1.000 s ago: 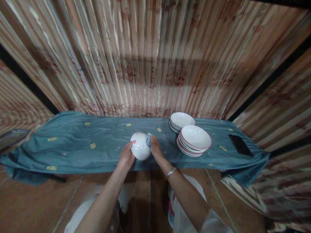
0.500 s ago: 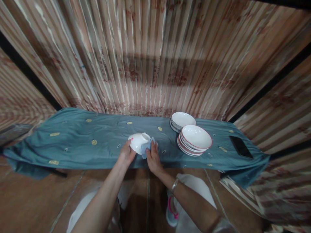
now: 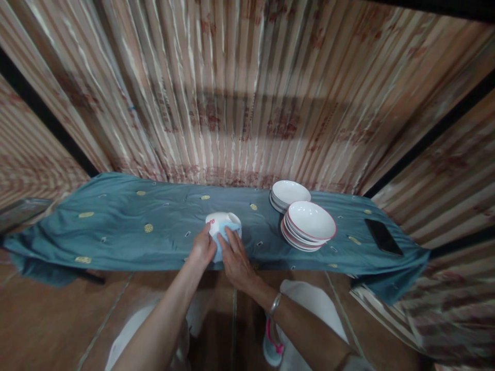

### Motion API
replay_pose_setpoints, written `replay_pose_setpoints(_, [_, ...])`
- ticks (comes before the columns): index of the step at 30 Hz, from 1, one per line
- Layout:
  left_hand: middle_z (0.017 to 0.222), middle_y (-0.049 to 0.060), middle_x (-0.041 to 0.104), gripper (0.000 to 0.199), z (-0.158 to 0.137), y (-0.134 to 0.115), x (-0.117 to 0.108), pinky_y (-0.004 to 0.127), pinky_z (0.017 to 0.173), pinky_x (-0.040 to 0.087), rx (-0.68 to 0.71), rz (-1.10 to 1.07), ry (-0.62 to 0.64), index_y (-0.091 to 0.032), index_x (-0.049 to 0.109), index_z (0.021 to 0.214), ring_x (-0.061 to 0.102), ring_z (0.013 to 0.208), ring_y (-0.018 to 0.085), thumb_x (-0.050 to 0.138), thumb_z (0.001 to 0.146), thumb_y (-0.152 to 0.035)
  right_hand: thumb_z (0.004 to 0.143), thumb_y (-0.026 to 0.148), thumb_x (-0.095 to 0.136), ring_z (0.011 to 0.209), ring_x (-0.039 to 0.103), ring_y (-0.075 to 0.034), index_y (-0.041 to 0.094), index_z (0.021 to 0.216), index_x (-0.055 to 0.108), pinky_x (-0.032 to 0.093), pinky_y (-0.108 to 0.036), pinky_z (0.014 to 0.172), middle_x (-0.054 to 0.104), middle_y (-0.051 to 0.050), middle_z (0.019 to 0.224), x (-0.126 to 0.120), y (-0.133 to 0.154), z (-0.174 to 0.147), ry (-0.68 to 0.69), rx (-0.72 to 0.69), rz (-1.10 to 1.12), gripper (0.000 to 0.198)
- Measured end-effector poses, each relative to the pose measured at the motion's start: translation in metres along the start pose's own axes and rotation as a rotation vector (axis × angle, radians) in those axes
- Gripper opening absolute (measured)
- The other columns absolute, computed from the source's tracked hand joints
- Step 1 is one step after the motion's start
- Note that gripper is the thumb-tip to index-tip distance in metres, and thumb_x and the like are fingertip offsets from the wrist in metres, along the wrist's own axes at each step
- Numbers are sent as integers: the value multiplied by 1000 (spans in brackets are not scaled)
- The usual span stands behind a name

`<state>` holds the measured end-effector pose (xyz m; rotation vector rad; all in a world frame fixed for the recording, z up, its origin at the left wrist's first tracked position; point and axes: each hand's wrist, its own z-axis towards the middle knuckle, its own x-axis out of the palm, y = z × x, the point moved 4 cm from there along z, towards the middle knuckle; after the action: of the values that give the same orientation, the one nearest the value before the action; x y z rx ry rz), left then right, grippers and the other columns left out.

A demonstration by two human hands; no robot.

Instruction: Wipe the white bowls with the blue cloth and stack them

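Note:
A white bowl (image 3: 217, 218) with red marks on its outside is tilted over the near part of the table, its foot ring facing up and right. My left hand (image 3: 203, 246) grips its left rim with closed fingers. On the bowl's outer wall lies a light blue cloth (image 3: 218, 251), pressed there by my right hand (image 3: 234, 258), whose fingers bend over it. The hands and cloth hide much of the bowl's lower side.
A stack of red-rimmed white bowls (image 3: 312, 221) stands on the teal tablecloth (image 3: 124, 226), right of my hands. Just behind it is another stack of white bowls (image 3: 291, 192). A black phone (image 3: 382, 236) lies at the right end. Striped curtains (image 3: 232, 93) hang behind.
My right hand has slid the cloth left and down across the bowl's outside, closer to my left hand. The bowl has turned, its foot facing further right. The stacks have stayed put.

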<state>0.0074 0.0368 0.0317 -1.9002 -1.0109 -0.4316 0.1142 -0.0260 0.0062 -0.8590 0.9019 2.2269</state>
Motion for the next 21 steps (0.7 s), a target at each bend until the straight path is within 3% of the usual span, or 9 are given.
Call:
replay_pose_setpoints(3, [72, 7, 72, 17, -3, 3, 0, 21, 65, 55, 32, 33, 69, -10, 69, 89, 66, 60, 13, 58, 91, -22, 97, 15, 39, 148, 29, -29, 14, 149, 43, 35, -51, 118, 38, -17, 158, -6, 4, 10, 14, -88, -83, 52])
replay_pose_setpoints(8, [72, 6, 73, 33, -11, 8, 4, 25, 74, 56, 107, 104, 159, -13, 69, 84, 71, 73, 18, 58, 91, -43, 97, 14, 41, 143, 36, -30, 16, 147, 48, 37, -50, 115, 45, -15, 153, -17, 8, 24, 57, -156, -175, 50])
replay_pose_setpoints(12, [79, 8, 75, 41, -11, 10, 6, 31, 89, 54, 194, 148, 169, -14, 69, 83, 72, 95, 24, 66, 81, -55, 97, 16, 44, 142, 37, -28, 20, 146, 48, 34, -48, 116, 47, -11, 152, -22, 7, 32, 62, -142, -192, 50])
replay_pose_setpoints(16, [86, 8, 77, 43, -7, 12, 6, 33, 100, 48, 261, 180, 160, -14, 70, 86, 69, 106, 24, 65, 81, -56, 97, 19, 46, 141, 38, -27, 20, 142, 52, 34, -48, 115, 48, -12, 152, -28, 5, 40, 23, -108, -182, 46])
replay_pose_setpoints(21, [84, 8, 76, 46, -1, 15, 3, 32, 92, 51, 303, 244, 186, -14, 72, 89, 70, 101, 24, 64, 80, -59, 99, 23, 44, 142, 37, -25, 22, 142, 52, 31, -46, 116, 45, -9, 153, -38, -1, 51, -22, 6, -139, 44])
